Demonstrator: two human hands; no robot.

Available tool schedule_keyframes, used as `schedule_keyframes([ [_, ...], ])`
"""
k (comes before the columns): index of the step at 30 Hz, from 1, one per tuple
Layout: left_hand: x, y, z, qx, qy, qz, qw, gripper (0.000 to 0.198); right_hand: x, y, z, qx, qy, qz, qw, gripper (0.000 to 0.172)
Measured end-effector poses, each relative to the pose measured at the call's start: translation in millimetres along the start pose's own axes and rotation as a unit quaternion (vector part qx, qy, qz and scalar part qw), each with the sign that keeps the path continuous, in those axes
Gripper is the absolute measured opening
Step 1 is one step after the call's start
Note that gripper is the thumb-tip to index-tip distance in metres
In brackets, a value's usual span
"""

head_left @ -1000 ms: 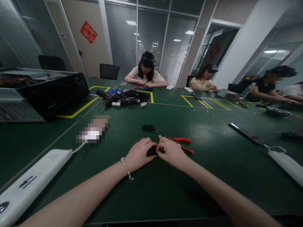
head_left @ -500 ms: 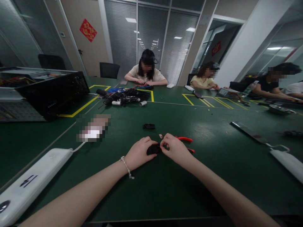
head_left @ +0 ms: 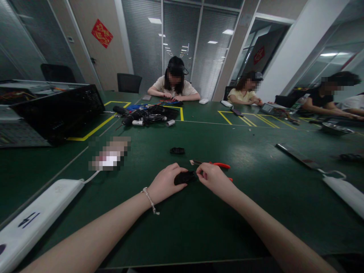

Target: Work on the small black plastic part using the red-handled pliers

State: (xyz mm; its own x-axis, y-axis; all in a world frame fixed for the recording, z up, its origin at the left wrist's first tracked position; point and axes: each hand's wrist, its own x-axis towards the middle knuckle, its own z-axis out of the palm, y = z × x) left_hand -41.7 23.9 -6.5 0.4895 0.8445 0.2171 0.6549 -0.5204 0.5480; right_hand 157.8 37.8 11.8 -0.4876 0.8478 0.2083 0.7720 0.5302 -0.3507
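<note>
A wide green worktop marked with yellow tape carries everything. At its left edge stands an open black computer case, and a white power strip lies nearer, lower left. A heap of dark tools sits far across, before a seated person. Near the middle, the left hand curls around a small black part, gripping it just above the worktop, while the right hand pinches its other end with closed fingertips. Red-handled pliers lie just behind the right hand, and a smaller black piece rests beyond.
</note>
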Motion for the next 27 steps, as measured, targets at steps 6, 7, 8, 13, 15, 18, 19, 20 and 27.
schedule_keyframes([
  [6,0.3,-0.4,-0.4,-0.003,-0.001,-0.001,1.000,0.037,0.6,2.6,1.2,0.111,0.003,0.054,0.992,0.007],
  [7,0.3,-0.4,-0.4,-0.003,-0.001,-0.003,1.000,0.037,0.3,2.3,1.5,0.136,0.006,0.051,0.989,0.008],
  [8,0.4,-0.4,-0.3,-0.003,-0.002,-0.004,1.000,0.037,-0.1,1.8,2.0,0.160,0.009,0.045,0.986,0.009],
  [13,0.7,0.1,-0.3,0.001,0.001,0.000,1.000,0.037,-1.5,-2.8,4.7,0.192,-0.005,0.028,0.981,0.013],
  [15,0.7,0.2,-0.2,0.001,0.003,0.006,1.000,0.037,-1.2,-5.8,5.1,0.175,-0.019,0.029,0.984,0.015],
  [18,0.5,0.0,0.1,0.002,0.005,0.009,1.000,0.037,-0.1,-10.2,4.9,0.139,-0.026,0.028,0.990,0.015],
  [19,0.5,-0.1,0.3,0.003,0.006,0.009,1.000,0.037,0.2,-11.2,5.0,0.128,-0.023,0.024,0.991,0.015],
  [20,0.5,-0.2,0.5,0.004,0.007,0.009,1.000,0.037,0.4,-11.7,5.4,0.121,-0.019,0.017,0.992,0.014],
  [27,0.3,0.2,0.4,0.013,0.009,0.009,1.000,0.037,1.3,-8.0,11.4,0.080,-0.006,-0.047,0.996,0.014],
])
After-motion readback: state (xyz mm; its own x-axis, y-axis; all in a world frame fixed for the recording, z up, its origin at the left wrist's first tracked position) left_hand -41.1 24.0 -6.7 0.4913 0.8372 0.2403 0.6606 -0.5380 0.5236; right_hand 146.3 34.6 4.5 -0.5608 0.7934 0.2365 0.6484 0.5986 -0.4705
